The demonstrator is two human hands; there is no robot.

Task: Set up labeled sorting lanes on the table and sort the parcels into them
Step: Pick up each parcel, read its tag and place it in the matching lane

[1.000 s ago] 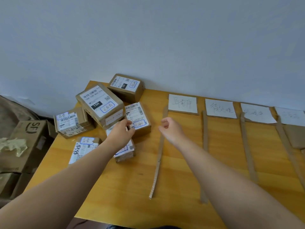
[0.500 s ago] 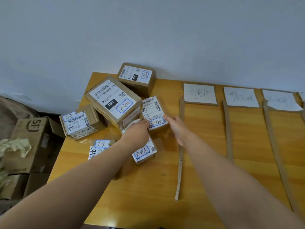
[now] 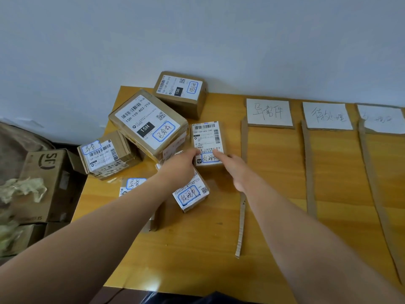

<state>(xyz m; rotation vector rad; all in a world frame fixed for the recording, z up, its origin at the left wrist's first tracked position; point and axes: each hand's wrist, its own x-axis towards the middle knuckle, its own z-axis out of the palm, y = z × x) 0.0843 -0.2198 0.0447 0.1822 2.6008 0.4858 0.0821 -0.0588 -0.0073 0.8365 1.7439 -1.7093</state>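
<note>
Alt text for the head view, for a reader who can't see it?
The left hand and right hand hold a small parcel beside a pile of parcels at the left end of the table. To the right, cardboard strips and paper labels mark lanes.

Brown cardboard parcels (image 3: 151, 126) with white labels, blue-ringed handwriting, honey-yellow wood-grain counter (image 3: 197, 249), pale grey-blue wall (image 3: 197, 36)
</note>
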